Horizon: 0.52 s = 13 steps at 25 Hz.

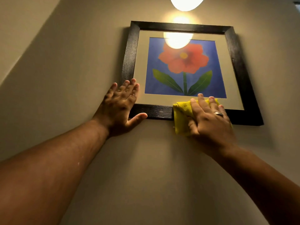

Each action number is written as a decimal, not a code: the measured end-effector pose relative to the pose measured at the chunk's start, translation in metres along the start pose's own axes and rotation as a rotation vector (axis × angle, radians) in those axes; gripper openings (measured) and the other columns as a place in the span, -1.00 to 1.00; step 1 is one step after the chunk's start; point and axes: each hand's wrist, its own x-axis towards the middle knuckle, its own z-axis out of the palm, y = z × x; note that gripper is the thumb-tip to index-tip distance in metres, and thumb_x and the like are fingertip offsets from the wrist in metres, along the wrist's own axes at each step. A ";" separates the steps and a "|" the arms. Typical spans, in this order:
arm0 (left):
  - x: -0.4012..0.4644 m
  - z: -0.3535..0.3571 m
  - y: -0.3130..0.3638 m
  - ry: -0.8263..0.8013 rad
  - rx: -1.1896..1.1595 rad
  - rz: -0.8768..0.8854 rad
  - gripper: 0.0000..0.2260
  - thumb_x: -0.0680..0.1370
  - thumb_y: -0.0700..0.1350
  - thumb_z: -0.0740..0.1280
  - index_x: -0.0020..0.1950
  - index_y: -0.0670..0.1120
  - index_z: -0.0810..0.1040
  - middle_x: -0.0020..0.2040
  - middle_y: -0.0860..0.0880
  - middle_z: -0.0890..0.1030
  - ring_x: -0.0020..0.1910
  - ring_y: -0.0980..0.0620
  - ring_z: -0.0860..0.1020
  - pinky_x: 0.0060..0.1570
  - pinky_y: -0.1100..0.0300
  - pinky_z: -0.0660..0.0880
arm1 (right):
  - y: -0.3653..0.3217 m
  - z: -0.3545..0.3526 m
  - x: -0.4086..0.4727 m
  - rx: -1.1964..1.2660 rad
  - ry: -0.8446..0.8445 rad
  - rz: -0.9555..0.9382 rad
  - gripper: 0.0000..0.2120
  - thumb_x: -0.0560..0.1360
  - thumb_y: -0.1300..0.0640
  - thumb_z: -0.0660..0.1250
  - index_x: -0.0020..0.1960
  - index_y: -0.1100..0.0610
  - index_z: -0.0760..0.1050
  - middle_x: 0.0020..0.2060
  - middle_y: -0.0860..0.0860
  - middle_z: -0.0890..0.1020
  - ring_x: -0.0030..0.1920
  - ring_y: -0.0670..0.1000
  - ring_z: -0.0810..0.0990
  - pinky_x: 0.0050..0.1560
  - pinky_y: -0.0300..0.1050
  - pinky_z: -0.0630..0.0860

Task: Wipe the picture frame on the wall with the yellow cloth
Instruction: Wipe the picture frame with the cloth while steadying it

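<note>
Square black wooden picture frame [233, 51] hanging on a beige painted wall [65, 70], slightly tilted, at about 1 o'clock from the middle of the view. Behind the glass, a cream mat around a print of a red flower [183, 59] with two green leaves on a blue ground. Round glowing wall lamp [186, 2] at 12 o'clock above the frame, mirrored as a bright patch in the upper glass.

Left hand [120, 108] spread flat and released, grasping nothing, at the frame's 7 o'clock corner: fingers laid over the corner, thumb lying along the lower edge of the bottom rail.

Right hand [209, 119] pressed palm-down on a folded yellow microfibre cloth [181, 116], fingers extended over it, a silver ring [218, 113] on one finger. Cloth pinned against the bottom rail at the frame's 6 o'clock, draped across the rail with its lower part on the wall below and its upper edge on the mat
</note>
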 end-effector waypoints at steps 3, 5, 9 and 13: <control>-0.001 0.002 -0.007 0.033 -0.074 0.027 -0.23 0.49 0.30 -0.09 0.60 -0.11 0.01 0.62 -0.13 -0.01 0.60 -0.09 -0.02 0.58 -0.03 -0.09 | -0.041 0.014 0.011 -0.017 -0.013 -0.276 -0.41 0.50 -0.08 0.12 0.49 -0.01 0.07 0.54 0.00 0.09 0.54 0.11 -0.01 0.52 0.04 -0.10; 0.000 0.002 -0.009 0.030 -0.126 0.047 -0.26 0.49 0.23 -0.10 0.59 -0.12 0.02 0.62 -0.14 -0.02 0.61 -0.09 -0.04 0.57 0.02 -0.11 | -0.037 0.013 0.010 -0.085 -0.050 -0.457 -0.43 0.54 -0.11 0.10 0.50 -0.02 0.07 0.53 -0.01 0.11 0.53 0.10 0.01 0.52 0.04 -0.06; 0.001 0.002 -0.010 0.012 -0.130 0.049 -0.25 0.46 0.20 -0.12 0.59 -0.13 0.00 0.62 -0.14 -0.05 0.61 -0.10 -0.07 0.59 0.01 -0.11 | 0.013 -0.013 0.022 -0.182 -0.134 -0.589 -0.47 0.54 -0.06 0.13 0.48 -0.05 0.11 0.51 -0.01 0.17 0.51 0.09 0.08 0.50 0.11 0.10; 0.000 0.003 -0.011 0.012 -0.125 0.049 -0.25 0.46 0.22 -0.12 0.59 -0.12 -0.02 0.62 -0.15 -0.05 0.61 -0.11 -0.07 0.59 -0.01 -0.09 | -0.009 -0.005 0.034 -0.075 -0.122 -0.465 -0.50 0.56 -0.02 0.12 0.48 -0.02 0.13 0.51 0.00 0.17 0.52 0.12 0.07 0.50 0.15 0.12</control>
